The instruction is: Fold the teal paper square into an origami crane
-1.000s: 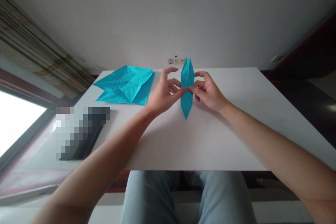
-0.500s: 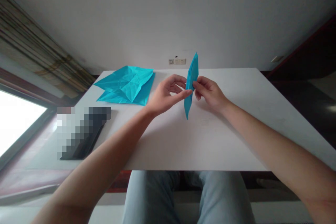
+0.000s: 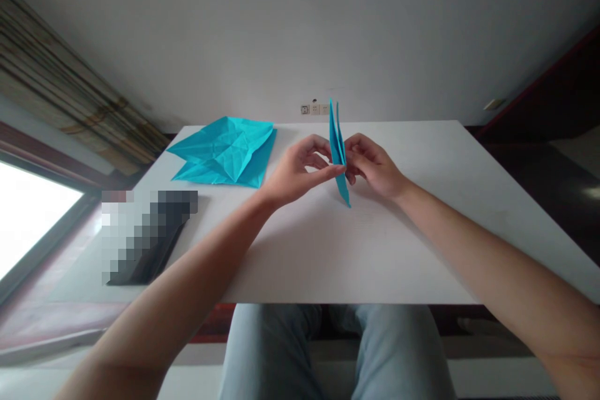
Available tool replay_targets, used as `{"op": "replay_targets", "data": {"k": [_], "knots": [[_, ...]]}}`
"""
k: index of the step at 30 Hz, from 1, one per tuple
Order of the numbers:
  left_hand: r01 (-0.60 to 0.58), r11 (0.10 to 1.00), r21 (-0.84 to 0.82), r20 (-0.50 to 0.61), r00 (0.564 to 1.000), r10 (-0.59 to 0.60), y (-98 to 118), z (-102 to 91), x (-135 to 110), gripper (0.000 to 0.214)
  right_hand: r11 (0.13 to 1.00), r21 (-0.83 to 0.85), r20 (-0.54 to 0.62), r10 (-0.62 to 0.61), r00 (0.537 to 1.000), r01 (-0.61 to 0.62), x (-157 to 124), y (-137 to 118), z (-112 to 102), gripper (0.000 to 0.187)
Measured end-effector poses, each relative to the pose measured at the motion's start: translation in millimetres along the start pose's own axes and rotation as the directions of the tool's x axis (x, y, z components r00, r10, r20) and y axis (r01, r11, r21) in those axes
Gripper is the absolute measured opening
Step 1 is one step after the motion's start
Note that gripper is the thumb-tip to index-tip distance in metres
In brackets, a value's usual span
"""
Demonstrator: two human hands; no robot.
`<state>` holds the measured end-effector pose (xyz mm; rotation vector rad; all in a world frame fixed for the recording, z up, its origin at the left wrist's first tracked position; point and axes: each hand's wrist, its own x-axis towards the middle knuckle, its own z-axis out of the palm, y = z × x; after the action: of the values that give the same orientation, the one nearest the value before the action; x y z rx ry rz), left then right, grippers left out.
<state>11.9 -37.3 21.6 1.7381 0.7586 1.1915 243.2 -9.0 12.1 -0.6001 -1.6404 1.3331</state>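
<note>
A narrow, folded piece of blue paper (image 3: 337, 137) stands nearly edge-on above the white table (image 3: 328, 244), its lower tip pointing down and to the right. My left hand (image 3: 295, 172) pinches it at the middle from the left, fingers curled. From the right, my right hand (image 3: 372, 165) grips the same spot with closed fingers. Both hands meet at the paper's waist.
A second, creased blue paper sheet (image 3: 225, 151) lies flat at the table's far left. A dark flat object (image 3: 154, 237), partly pixelated, rests near the left edge. A wall with sockets (image 3: 315, 109) is behind the table; a window is at the left.
The folded paper has turned from showing its broad face to nearly edge-on, and its lower tip swung to the right. Both hands stayed at its middle.
</note>
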Motion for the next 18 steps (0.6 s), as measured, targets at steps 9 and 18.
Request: {"op": "replay_targets", "data": {"k": [9,18], "knots": [[-0.009,0.998,-0.067,0.030,1.000,0.011,-4.7,1.6,0.8,0.046,0.998,0.047,0.066,0.043,0.997,-0.046,-1.8,-5.2,1.5,0.053],[-0.019,0.995,-0.097,0.021,1.000,0.021,-6.0,0.4,1.5,0.048,0.999,0.022,0.073,0.026,0.997,-0.027,-1.5,-2.2,-1.4,0.049]]}}
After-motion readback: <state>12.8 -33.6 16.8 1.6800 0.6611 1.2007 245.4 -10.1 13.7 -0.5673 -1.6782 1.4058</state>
